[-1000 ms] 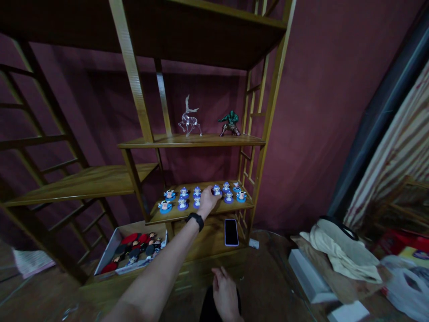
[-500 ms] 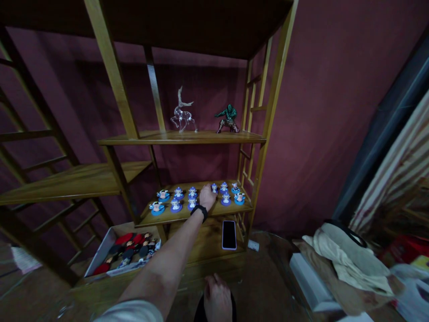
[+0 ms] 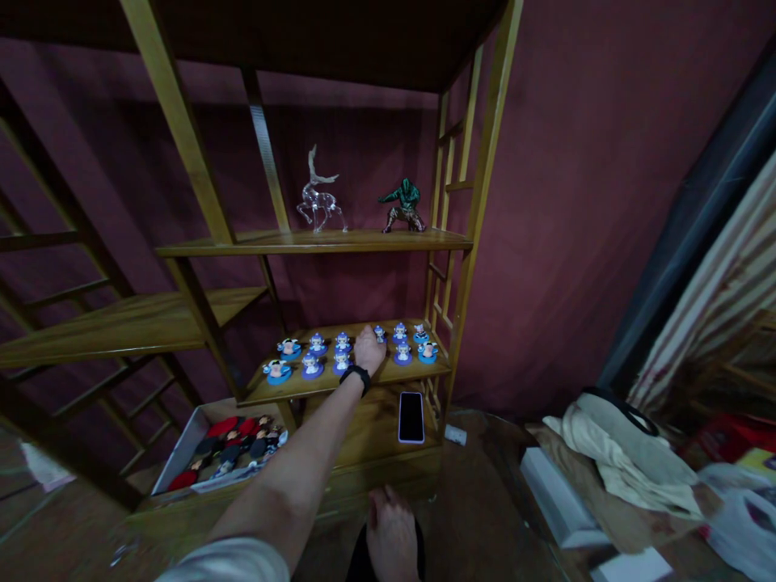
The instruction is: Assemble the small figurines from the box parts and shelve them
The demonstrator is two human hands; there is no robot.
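My left hand point(image 3: 369, 352), with a dark watch point(image 3: 357, 375) on its wrist, reaches over the shelf board among two rows of small figurines. Its fingers curl downward, mostly hidden behind the back of the hand; what they hold cannot be made out. A purple-based figurine point(image 3: 380, 334) stands just beyond its right side, and another purple-based figurine point(image 3: 341, 362) is close on its left. Blue-based figurines point(image 3: 277, 371) stand at the row's left end, others point(image 3: 428, 352) at the right. My right hand point(image 3: 393, 537) lies on my dark-clothed knee, fingers loosely bent, holding nothing visible.
Below the figurines lies a phone point(image 3: 411, 417). An open box point(image 3: 182, 444) of red and black figures sits lower left. A clear deer point(image 3: 319, 202) and a green crouching figure point(image 3: 405, 208) stand on the upper shelf point(image 3: 315, 242). Cloth point(image 3: 624, 453) is piled at right.
The view has shifted slightly, so the shelf appears a little further left and higher. My left hand stays among the figurines; my right hand stays on my knee.
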